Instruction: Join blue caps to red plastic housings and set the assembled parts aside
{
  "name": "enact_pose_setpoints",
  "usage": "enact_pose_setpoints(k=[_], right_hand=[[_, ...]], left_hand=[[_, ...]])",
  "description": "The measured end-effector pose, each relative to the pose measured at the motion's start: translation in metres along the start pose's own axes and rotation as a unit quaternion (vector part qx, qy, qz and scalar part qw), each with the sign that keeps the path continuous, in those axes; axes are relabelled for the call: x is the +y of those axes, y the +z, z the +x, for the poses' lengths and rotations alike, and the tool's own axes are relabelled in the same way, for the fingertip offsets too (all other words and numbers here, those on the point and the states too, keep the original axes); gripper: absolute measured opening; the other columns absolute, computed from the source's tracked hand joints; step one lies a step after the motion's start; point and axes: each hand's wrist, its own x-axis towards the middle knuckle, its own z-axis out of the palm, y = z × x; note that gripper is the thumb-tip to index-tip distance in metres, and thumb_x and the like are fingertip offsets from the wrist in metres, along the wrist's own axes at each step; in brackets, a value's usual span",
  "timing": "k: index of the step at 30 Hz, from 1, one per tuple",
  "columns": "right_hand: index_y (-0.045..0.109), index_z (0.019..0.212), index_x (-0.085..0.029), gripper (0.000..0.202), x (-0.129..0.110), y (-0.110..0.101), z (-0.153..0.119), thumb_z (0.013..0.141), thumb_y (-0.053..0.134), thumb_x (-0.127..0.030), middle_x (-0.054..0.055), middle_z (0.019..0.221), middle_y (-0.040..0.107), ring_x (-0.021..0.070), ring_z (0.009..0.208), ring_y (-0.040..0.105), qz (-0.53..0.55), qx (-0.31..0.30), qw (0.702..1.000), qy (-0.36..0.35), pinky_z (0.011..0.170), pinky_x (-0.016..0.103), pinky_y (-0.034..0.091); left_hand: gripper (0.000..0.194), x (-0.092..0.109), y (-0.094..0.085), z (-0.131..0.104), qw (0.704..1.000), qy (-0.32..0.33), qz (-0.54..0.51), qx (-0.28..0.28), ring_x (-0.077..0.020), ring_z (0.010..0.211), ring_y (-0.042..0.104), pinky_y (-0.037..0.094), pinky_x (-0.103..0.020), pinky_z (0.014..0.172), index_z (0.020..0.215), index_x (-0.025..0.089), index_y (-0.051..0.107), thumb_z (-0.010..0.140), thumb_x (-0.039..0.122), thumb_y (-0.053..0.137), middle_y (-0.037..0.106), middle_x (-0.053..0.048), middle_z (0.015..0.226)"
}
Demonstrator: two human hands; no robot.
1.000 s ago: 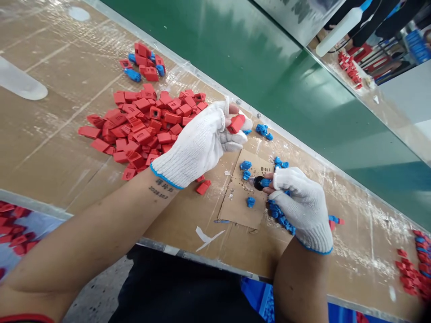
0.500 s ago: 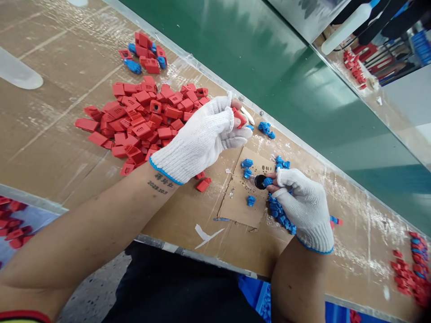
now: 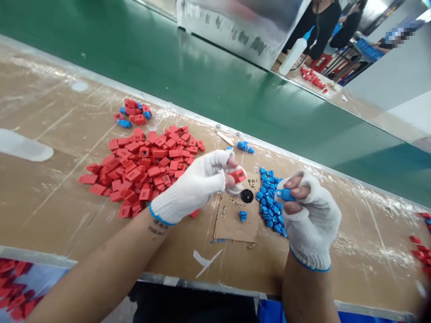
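Note:
My left hand point(image 3: 202, 181), in a white fingerless glove, pinches a red hollow plastic block point(image 3: 239, 175) between thumb and fingers. Below that block, a small round cup with black contents point(image 3: 247, 196) stands on a cardboard sheet point(image 3: 232, 229). In the gloved fingers of my right hand point(image 3: 313, 220) is a blue plastic fist-shaped piece point(image 3: 286, 194), its narrow end pointing left toward the red block. The two pieces are apart. Just left of my right hand lies a heap of blue pieces point(image 3: 269, 202). One loose blue piece point(image 3: 243, 216) rests on the cardboard.
A large heap of red blocks point(image 3: 134, 170) lies left of my left hand. Behind it sits a small cluster of joined red-and-blue pieces point(image 3: 134, 112). A green belt point(image 3: 161, 67) runs along the far side. Across it are a white bottle point(image 3: 293, 56) and a person.
My right hand has moved away from the black cup, lifting the blue piece to the right. My left hand keeps the red block, now nearer the cup. The camera view has turned.

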Motion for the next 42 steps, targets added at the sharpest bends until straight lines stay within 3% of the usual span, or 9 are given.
enact_pose_setpoints(k=[6,14,18,21,24,27,36,42], right_hand=[[0.077,0.096,-0.032,0.008,-0.016,0.007,-0.004,0.093,0.083,-0.028,0.003,0.098,0.072,0.0243,0.091,0.070,0.103,0.000,0.995,0.002,0.082,0.049,0.065],[0.078,0.096,-0.029,0.026,-0.022,0.016,-0.002,0.086,0.085,-0.006,0.000,0.103,0.081,0.0215,0.095,0.079,0.111,-0.036,0.993,0.009,0.087,0.040,0.067],[0.076,0.090,-0.028,0.025,-0.024,0.018,-0.001,0.084,0.086,-0.005,-0.001,0.100,0.082,0.0216,0.092,0.081,0.097,-0.025,0.995,0.012,0.082,0.037,0.069],[0.076,0.090,-0.028,0.025,-0.025,0.018,-0.003,0.085,0.083,-0.004,0.000,0.100,0.083,0.0216,0.092,0.081,0.083,-0.016,0.996,0.004,0.084,0.038,0.069],[0.075,0.089,-0.027,0.025,-0.024,0.019,-0.005,0.086,0.080,-0.003,0.000,0.102,0.083,0.0215,0.093,0.081,0.075,-0.008,0.997,-0.013,0.088,0.040,0.069],[0.073,0.083,-0.026,0.025,-0.023,0.020,-0.006,0.086,0.080,-0.003,0.000,0.096,0.083,0.0219,0.091,0.082,0.065,-0.016,0.997,-0.025,0.082,0.039,0.070],[0.075,0.088,-0.027,0.024,-0.018,0.022,-0.010,0.089,0.077,-0.003,0.003,0.102,0.083,0.0229,0.093,0.082,-0.001,-0.048,0.994,-0.093,0.079,0.039,0.072],[0.072,0.089,-0.026,0.025,-0.023,0.021,0.002,0.091,0.075,-0.001,0.000,0.084,0.077,0.0191,0.082,0.079,-0.027,-0.095,0.987,-0.125,0.072,0.032,0.068]], left_hand=[[0.019,-0.006,0.012,-0.010,0.994,-0.050,0.088,-0.031,-0.0107,0.079,0.072,0.059,-0.021,0.075,0.097,0.015,0.076,0.081,0.012,0.087,0.076,-0.003,0.090],[0.016,-0.005,0.028,-0.014,0.987,0.000,0.151,-0.053,-0.0131,0.076,0.069,0.060,-0.023,0.069,0.090,0.016,0.078,0.079,0.005,0.081,0.075,-0.003,0.086],[0.015,-0.005,0.025,-0.017,0.979,0.022,0.198,-0.048,-0.0146,0.079,0.072,0.060,-0.024,0.071,0.098,0.017,0.078,0.085,0.012,0.082,0.078,-0.004,0.093],[0.014,-0.004,0.022,-0.021,0.966,0.012,0.252,-0.064,-0.0161,0.079,0.071,0.058,-0.026,0.071,0.102,0.016,0.074,0.096,0.028,0.078,0.077,-0.006,0.092],[0.036,-0.006,0.023,-0.023,0.956,0.020,0.270,-0.111,-0.0158,0.074,0.067,0.054,-0.027,0.070,0.097,0.016,0.067,0.109,0.050,0.060,0.071,-0.005,0.083],[0.046,-0.007,0.028,-0.024,0.953,0.021,0.274,-0.131,-0.0141,0.070,0.060,0.048,-0.027,0.067,0.090,0.018,0.062,0.113,0.055,0.048,0.066,-0.003,0.080],[0.047,-0.011,0.031,-0.026,0.953,0.006,0.278,-0.123,-0.0155,0.074,0.055,0.043,-0.031,0.072,0.089,0.020,0.058,0.116,0.052,0.038,0.062,-0.003,0.082],[0.044,-0.022,0.036,-0.030,0.949,0.020,0.311,-0.054,-0.0163,0.073,0.046,0.043,-0.031,0.069,0.089,0.022,0.052,0.115,0.055,0.039,0.052,-0.001,0.083]])
